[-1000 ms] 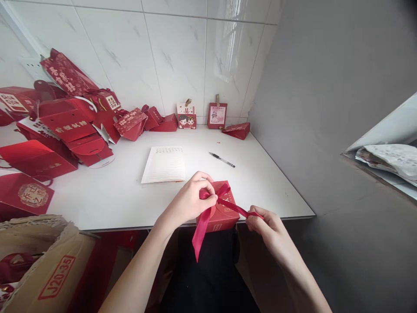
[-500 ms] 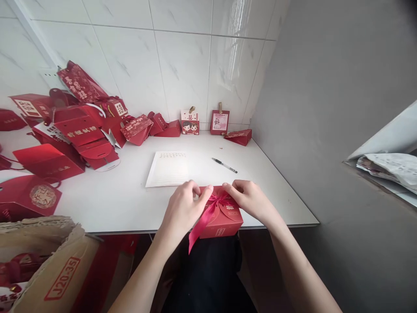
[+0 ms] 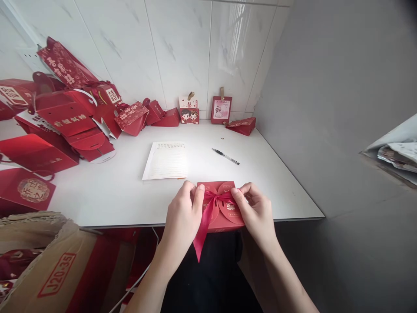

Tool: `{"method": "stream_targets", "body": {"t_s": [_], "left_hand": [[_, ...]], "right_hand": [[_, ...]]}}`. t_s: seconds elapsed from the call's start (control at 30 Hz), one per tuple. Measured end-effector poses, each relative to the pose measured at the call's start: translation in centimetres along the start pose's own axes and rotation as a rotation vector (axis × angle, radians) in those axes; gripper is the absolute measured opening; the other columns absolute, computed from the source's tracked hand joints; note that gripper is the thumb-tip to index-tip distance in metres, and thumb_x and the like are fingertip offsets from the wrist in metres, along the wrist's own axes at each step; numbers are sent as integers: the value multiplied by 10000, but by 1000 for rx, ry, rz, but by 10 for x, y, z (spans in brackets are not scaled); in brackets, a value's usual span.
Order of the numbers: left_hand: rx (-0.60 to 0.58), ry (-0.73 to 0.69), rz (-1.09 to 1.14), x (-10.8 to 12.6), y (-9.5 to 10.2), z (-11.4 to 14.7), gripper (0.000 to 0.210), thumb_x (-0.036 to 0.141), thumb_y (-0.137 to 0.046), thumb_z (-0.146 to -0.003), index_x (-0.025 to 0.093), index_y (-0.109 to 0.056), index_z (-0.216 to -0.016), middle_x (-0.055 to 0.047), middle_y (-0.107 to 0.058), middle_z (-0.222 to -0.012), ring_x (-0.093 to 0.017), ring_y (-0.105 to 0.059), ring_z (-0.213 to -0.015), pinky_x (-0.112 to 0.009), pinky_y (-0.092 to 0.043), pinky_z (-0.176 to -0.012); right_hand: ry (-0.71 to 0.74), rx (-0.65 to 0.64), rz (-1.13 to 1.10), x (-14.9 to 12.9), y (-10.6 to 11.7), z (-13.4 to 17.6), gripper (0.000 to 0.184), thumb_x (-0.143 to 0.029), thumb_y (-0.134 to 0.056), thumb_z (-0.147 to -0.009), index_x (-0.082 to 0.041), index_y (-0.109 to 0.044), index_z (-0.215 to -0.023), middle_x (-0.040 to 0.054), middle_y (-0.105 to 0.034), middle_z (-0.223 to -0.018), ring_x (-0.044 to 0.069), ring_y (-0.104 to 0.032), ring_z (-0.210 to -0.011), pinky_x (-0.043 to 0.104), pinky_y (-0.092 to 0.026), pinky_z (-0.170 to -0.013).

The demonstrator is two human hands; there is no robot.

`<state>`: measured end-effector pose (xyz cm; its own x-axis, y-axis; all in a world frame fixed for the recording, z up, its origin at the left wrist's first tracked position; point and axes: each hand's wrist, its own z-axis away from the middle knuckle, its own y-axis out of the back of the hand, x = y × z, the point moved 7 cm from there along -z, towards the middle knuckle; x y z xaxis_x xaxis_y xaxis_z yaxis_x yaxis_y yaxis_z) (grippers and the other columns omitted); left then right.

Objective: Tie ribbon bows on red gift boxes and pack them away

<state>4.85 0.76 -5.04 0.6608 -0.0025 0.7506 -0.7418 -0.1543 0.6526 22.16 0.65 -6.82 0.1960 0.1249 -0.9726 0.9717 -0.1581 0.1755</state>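
A red gift box (image 3: 223, 224) with rounded, gold-printed flaps sits at the table's front edge, partly overhanging it. A pinkish-red ribbon (image 3: 211, 201) is knotted over the middle of its top, and one long pointed tail hangs down the front. My left hand (image 3: 185, 213) is closed at the box's left side, pinching the ribbon between thumb and fingers. On the right, my right hand (image 3: 257, 213) pinches the ribbon's other side, thumb over the flap. The fingertips of both hands are partly hidden.
Behind the box lie a lined notepad (image 3: 166, 161) and a pen (image 3: 226, 156). Several red gift boxes (image 3: 65, 115) are heaped at the left, and more stand along the tiled wall. A cardboard carton (image 3: 55, 269) is at the lower left. A grey panel (image 3: 319, 108) bounds the right.
My hands have drawn the ribbon outward to both sides, the right hand moving right and down. The box's top now faces me more. The camera view has shifted slightly.
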Motion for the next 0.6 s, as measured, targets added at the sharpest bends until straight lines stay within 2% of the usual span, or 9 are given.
{"method": "stream_targets", "body": {"t_s": [0.2, 0.3, 0.43, 0.5, 0.6], "left_hand": [[-24, 31, 74, -4, -3, 0, 328, 434, -333, -880, 226, -280, -632, 55, -343, -510, -115, -352, -448, -221, -285, -442], [4, 44, 96, -5, -3, 0, 319, 418, -326, -880, 229, -268, -630, 55, -325, -497, -118, -357, -439, -225, -277, -435], [34, 31, 119, -7, -3, -3, 266, 374, -360, -857, 229, -341, -635, 51, -350, -492, -121, -366, -430, -239, -293, -445], [-2, 44, 149, -8, -5, -4, 271, 390, -383, -851, 222, -387, -637, 51, -366, -491, -114, -355, -425, -233, -293, -437], [-66, 28, 210, -6, -7, -7, 282, 435, -411, -847, 213, -466, -682, 42, -425, -529, -115, -392, -461, -223, -320, -451]], "right_hand": [[-28, 0, -129, 5, -1, 1, 358, -475, -592, -795, -188, -463, -625, -21, -483, -604, 107, -438, -545, 222, -373, -500], [-54, 8, -206, 11, -5, 2, 374, -493, -580, -796, -192, -438, -625, -24, -462, -607, 105, -431, -538, 223, -378, -495], [-74, -4, -232, 18, -4, 0, 383, -512, -537, -817, -199, -402, -643, -26, -451, -612, 104, -435, -527, 231, -393, -493], [10, -8, -100, 8, 3, -3, 323, -482, -546, -822, -199, -442, -704, -12, -492, -663, 122, -487, -587, 254, -440, -560], [288, 47, 191, -30, 14, -3, 236, -413, -588, -814, -212, -514, -912, 31, -559, -872, 170, -551, -806, 329, -478, -745]]}}
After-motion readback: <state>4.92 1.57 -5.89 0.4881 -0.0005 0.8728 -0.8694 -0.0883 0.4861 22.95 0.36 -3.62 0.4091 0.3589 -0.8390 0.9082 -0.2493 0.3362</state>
